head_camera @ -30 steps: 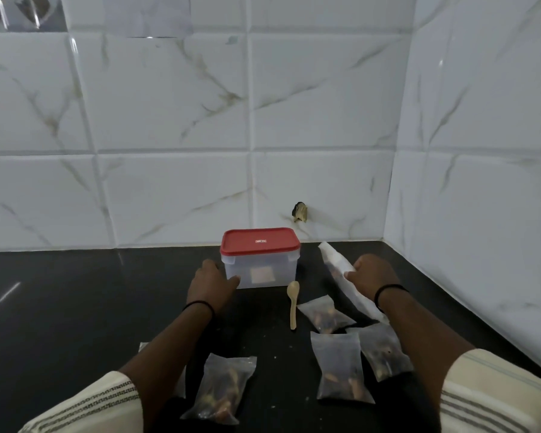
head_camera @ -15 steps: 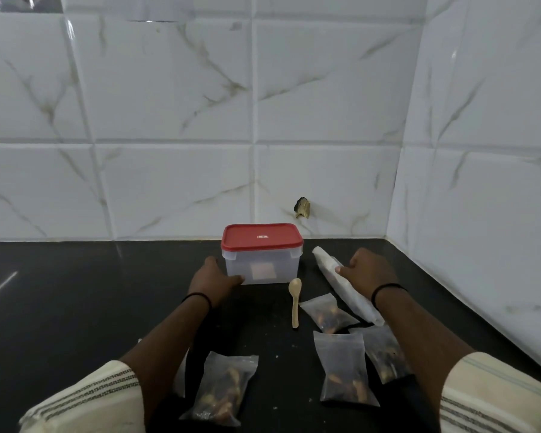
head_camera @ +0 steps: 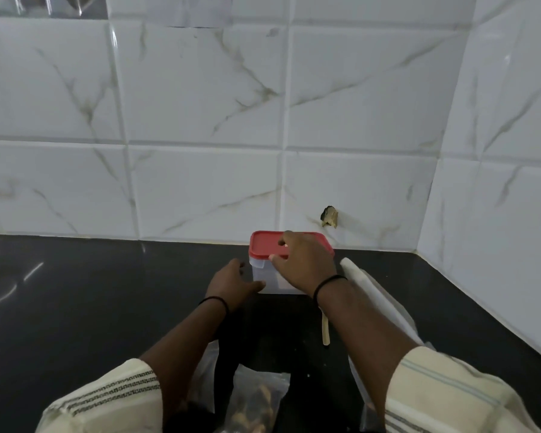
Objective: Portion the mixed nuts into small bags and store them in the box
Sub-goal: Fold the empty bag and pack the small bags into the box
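The clear plastic box (head_camera: 260, 275) with a red lid (head_camera: 263, 245) stands on the black counter near the back wall. My left hand (head_camera: 231, 284) holds the box's left wall, thumb against its lower front. My right hand (head_camera: 303, 264) lies over the lid, thumb at the lid's front rim and fingers curled on top. A small clear bag of mixed nuts (head_camera: 253, 401) lies at the bottom between my forearms. The other filled bags are mostly hidden under my right arm.
A white roll of empty bags (head_camera: 372, 295) lies right of the box, running toward me. A small wooden spoon (head_camera: 325, 332) shows beside my right forearm. Tiled walls close the back and right side. Black counter (head_camera: 91, 307) stretches to the left.
My right hand left the roll of bags and moved left onto the red lid. My left hand stayed at the box's left side. The view moved closer to the box.
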Available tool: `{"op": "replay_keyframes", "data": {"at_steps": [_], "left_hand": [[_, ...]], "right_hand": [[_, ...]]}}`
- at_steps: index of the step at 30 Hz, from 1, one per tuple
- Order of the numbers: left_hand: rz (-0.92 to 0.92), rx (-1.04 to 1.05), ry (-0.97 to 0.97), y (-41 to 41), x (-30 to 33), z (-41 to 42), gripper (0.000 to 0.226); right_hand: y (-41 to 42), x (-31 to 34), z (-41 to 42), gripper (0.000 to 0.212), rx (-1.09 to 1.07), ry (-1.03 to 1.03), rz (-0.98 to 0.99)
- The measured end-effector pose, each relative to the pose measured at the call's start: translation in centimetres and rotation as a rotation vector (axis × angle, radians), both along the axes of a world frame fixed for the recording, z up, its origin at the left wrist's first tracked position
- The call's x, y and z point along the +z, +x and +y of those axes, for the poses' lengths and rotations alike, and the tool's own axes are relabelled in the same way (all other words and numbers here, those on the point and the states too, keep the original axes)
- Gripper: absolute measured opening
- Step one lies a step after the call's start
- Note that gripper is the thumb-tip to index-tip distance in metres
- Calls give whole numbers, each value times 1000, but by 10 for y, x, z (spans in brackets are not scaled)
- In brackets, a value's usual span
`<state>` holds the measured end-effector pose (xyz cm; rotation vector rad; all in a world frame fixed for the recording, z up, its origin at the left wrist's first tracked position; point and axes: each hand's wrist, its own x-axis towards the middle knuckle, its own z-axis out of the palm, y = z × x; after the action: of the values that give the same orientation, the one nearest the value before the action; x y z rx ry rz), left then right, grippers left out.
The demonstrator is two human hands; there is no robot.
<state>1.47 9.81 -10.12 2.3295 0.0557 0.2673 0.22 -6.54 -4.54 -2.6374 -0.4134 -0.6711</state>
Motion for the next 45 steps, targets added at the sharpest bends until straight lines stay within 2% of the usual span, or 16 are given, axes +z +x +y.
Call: {"op": "replay_keyframes", "data": {"at_steps": [3, 5, 9, 13, 16, 20, 24, 29, 35, 39, 42, 45], "left_hand": [[2, -26, 12, 5, -1, 3, 76], [2, -35, 18, 9, -3, 5, 75], [-10, -47, 54, 11, -6, 5, 73], [-17, -68, 73, 8, -8, 1, 72], [-32, -111, 6, 0, -6, 0, 73], [-39, -172, -71, -13, -5, -3, 78], [-7, -150, -64, -21, -9, -9, 70], [27, -118, -40, -23, -9, -15, 68], [23, -120, -61, -19, -13, -13, 72], [32, -141, 5, -18, -13, -8, 74], [77, -174, 52, -19, -9, 0, 85], [-8, -188, 32, -27, 0, 9, 69]], "right_hand": [[16, -10, 13, 67, 16, -74, 70], [25, -14, 17, 74, 20, -88, 116], [35, -20, 23, 56, -27, -158, 68], [33, -22, 27, 50, -44, -267, 16], [22, -29, 26, 45, 7, -358, -68], [-3, -39, 23, 41, 72, -352, -160], [-14, -23, 21, 30, 16, -142, -126], [-23, -9, 20, 32, 26, 7, -75], [-12, 25, 9, 34, -22, 364, -190], [-4, 43, -16, 39, -95, 552, -352], [-13, 53, -23, 33, -101, 606, -517], [-27, 72, -19, 29, -74, 636, -684]]}}
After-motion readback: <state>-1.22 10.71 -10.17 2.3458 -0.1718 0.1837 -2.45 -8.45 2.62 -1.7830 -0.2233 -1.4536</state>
